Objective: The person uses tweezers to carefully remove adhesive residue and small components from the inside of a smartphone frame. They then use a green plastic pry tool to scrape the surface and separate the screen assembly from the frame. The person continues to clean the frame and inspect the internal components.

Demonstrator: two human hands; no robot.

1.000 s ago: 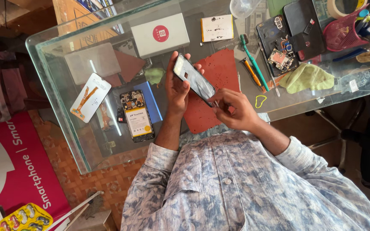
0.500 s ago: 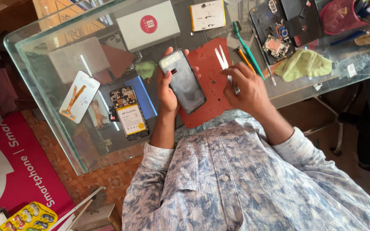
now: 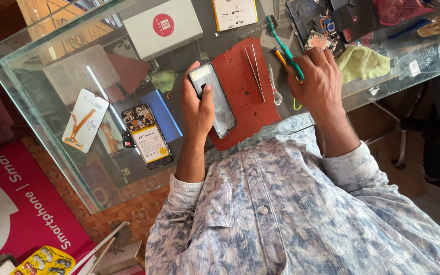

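My left hand grips a dark phone panel above the red work mat, thumb pressed on its face. My right hand reaches to the mat's right edge and closes around a yellow-handled tool that lies beside a green-handled tool. A pair of metal tweezers rests on the mat between my hands.
An opened phone with its battery showing lies left of a blue sheet on the glass table. A white box, a packaged screen protector, a green cloth and phone parts surround the mat.
My right hand left the phone panel, set the tweezers on the mat and moved right to the yellow-handled tool. My left hand lowered the panel towards the mat.
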